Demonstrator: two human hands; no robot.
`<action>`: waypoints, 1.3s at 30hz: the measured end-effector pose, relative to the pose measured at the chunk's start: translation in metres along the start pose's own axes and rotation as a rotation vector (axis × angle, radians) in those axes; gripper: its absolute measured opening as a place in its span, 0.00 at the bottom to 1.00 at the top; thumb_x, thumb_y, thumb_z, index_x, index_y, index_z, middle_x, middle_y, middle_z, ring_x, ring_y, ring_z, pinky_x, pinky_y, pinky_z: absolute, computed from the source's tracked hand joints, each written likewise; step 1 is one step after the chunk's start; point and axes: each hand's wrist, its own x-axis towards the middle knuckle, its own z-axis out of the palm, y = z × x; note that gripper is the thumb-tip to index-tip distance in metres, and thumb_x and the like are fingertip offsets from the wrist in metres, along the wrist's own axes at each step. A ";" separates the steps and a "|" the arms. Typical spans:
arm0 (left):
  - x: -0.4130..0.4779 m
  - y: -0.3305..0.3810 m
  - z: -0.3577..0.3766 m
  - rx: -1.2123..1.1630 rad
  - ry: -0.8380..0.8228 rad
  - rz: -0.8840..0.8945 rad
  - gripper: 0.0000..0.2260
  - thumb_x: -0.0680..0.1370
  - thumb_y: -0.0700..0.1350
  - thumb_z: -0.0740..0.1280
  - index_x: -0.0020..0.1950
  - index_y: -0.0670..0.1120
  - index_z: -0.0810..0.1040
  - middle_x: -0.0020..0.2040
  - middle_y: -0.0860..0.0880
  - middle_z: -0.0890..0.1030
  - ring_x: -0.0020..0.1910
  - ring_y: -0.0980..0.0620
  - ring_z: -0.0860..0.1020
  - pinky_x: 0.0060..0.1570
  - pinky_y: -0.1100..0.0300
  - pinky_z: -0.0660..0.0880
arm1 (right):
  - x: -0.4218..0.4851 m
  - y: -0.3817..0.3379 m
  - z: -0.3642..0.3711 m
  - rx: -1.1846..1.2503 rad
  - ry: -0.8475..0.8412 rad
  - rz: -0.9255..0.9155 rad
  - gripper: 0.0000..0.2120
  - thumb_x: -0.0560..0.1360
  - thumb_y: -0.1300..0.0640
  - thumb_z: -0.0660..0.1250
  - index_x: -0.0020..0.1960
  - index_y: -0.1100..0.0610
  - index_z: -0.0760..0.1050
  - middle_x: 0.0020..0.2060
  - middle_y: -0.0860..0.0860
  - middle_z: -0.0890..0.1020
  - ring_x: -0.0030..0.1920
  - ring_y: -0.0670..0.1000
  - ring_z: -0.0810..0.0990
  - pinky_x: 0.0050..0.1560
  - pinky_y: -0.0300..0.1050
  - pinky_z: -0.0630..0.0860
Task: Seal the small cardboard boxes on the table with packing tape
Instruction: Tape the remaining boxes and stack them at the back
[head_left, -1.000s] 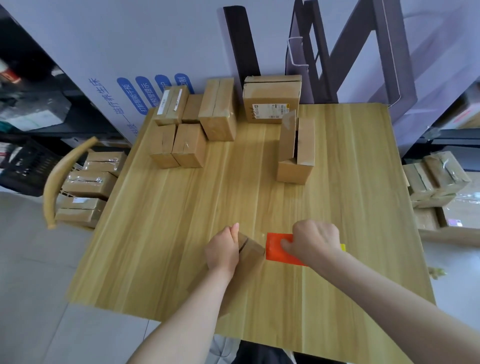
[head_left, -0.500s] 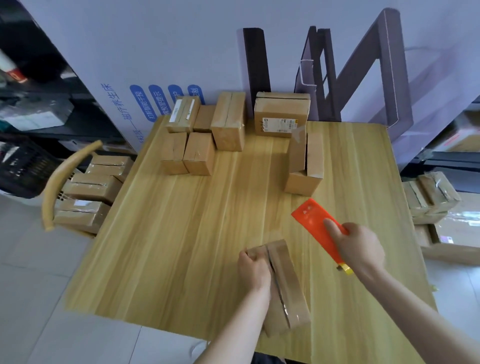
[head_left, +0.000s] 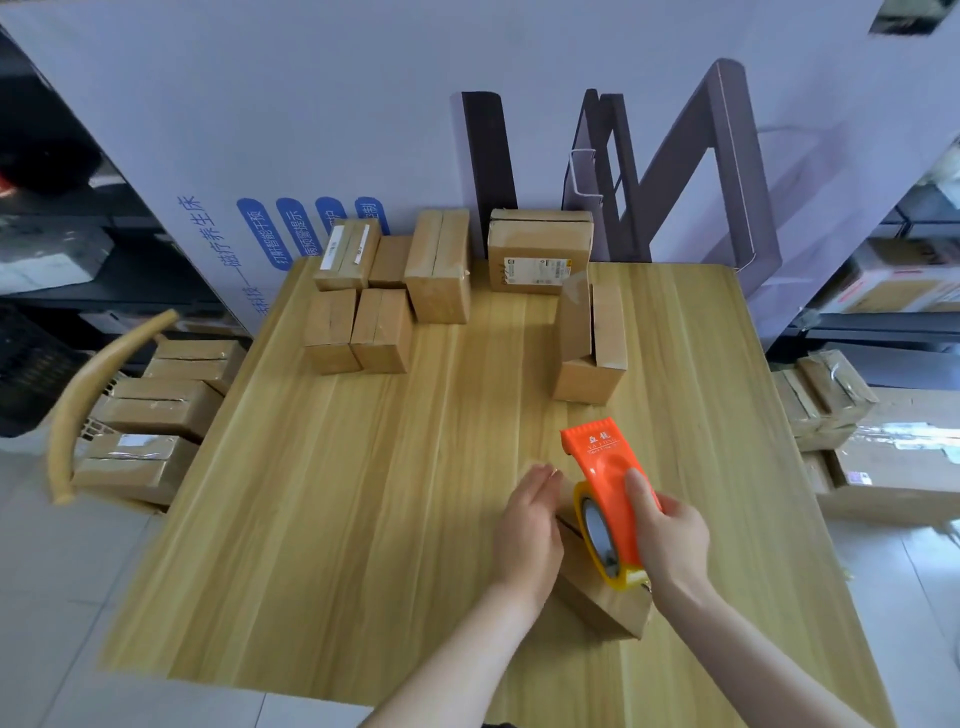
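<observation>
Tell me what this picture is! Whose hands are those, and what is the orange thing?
There is no robot here. A person wears a camera on their head, so you see their own hands from above. The right hand grips an orange tape dispenser, set on a small cardboard box. The left hand lies with straight fingers against that box's side. Underneath is a wooden table. Farther back stand more boxes and an open box with its flaps up.

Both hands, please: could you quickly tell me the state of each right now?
Left hand: open, fingers straight against the cardboard box.
Right hand: closed round the orange tape dispenser.
</observation>
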 end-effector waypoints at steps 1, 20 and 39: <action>0.005 0.001 0.000 0.033 -0.052 0.005 0.21 0.81 0.38 0.56 0.73 0.49 0.68 0.74 0.54 0.65 0.74 0.57 0.62 0.72 0.65 0.58 | 0.001 0.001 0.000 0.006 0.004 0.008 0.29 0.76 0.39 0.62 0.36 0.67 0.75 0.28 0.60 0.78 0.28 0.54 0.73 0.33 0.47 0.71; 0.041 -0.026 -0.015 -0.447 -0.498 -0.512 0.32 0.77 0.40 0.67 0.78 0.51 0.56 0.74 0.49 0.66 0.68 0.53 0.69 0.59 0.65 0.70 | -0.008 0.001 0.001 0.088 -0.006 0.002 0.24 0.77 0.42 0.63 0.31 0.60 0.72 0.23 0.52 0.75 0.23 0.50 0.73 0.30 0.45 0.70; -0.052 0.003 0.013 -0.545 0.443 -0.765 0.16 0.78 0.48 0.68 0.31 0.42 0.76 0.24 0.45 0.67 0.24 0.54 0.61 0.27 0.61 0.58 | -0.011 -0.001 0.004 0.087 -0.054 0.001 0.25 0.77 0.43 0.63 0.35 0.64 0.75 0.26 0.54 0.76 0.21 0.46 0.72 0.23 0.38 0.68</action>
